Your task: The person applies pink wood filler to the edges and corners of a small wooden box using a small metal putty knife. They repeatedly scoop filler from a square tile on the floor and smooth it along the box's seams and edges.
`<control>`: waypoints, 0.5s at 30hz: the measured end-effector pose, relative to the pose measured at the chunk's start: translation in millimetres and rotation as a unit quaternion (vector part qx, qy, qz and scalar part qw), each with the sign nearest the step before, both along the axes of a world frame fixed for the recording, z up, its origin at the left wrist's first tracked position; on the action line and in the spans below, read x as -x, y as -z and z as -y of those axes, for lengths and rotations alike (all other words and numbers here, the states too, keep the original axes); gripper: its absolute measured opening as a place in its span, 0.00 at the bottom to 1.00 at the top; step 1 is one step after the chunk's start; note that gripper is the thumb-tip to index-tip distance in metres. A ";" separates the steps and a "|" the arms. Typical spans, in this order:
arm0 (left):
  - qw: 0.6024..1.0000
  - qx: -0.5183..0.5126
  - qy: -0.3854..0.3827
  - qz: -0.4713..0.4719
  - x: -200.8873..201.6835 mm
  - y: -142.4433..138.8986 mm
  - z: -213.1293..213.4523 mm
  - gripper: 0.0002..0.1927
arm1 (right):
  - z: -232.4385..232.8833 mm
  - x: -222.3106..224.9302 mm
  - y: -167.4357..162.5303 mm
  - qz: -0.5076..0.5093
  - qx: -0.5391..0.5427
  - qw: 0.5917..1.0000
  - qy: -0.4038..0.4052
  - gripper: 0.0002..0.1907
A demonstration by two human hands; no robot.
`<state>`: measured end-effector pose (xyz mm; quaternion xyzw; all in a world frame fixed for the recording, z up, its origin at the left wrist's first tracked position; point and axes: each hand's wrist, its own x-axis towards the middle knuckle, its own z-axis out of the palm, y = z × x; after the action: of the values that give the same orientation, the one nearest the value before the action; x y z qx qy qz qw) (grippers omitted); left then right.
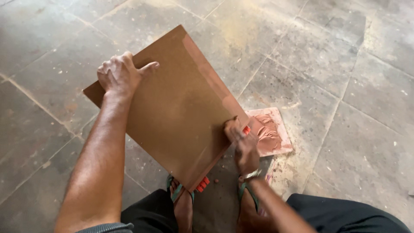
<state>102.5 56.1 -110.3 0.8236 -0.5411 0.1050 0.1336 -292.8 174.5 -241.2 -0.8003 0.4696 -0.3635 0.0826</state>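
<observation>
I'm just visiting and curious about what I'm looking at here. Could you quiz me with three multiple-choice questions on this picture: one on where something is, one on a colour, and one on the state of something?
1. Where does the left hand rest?
A. On the board's far corner
B. On the floor
C. On the person's knee

2. What colour is the board?
A. White
B. Brown
C. Blue

3. How is the small slab on the floor coated?
A. Clean and dry
B. Wrapped in cloth
C. Smeared with reddish paste

Answers:
1. A, the left hand grips the board's upper left corner.
2. B, its flat face is evenly brown.
3. C, streaks of reddish paste cover its top, beside the right hand working at the board's edge.
</observation>
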 end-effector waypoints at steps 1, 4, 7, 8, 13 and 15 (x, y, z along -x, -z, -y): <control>1.000 -0.021 -0.005 -0.011 -0.7 0.9 -0.5 0.45 | -18.3 -2.9 0.5 -0.040 -0.005 0.999 -0.013 0.32; 1.000 -0.016 -0.002 0.006 -0.4 2.3 0.9 0.45 | -43.1 6.7 -0.9 -0.159 -0.004 0.986 -0.054 0.26; 1.000 -0.028 -0.001 0.013 1.5 1.3 2.3 0.44 | -1.7 28.7 -2.8 -0.303 -0.106 0.947 0.015 0.19; 0.999 -0.043 -0.008 0.007 2.0 1.2 1.5 0.44 | 25.6 32.0 -2.3 -0.371 -0.222 0.894 0.116 0.20; 0.999 -0.033 -0.006 0.012 1.8 -1.0 1.2 0.44 | 83.3 21.3 3.0 -0.154 -0.032 0.985 0.073 0.17; 1.000 -0.027 -0.006 -0.001 1.1 -0.4 -0.2 0.44 | 41.2 6.1 9.0 -0.107 -0.314 0.936 0.114 0.21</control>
<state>101.4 56.3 -109.9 0.8304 -0.5382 0.0909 0.1113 -298.9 133.3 -250.2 -0.7088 0.6542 -0.1161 0.2370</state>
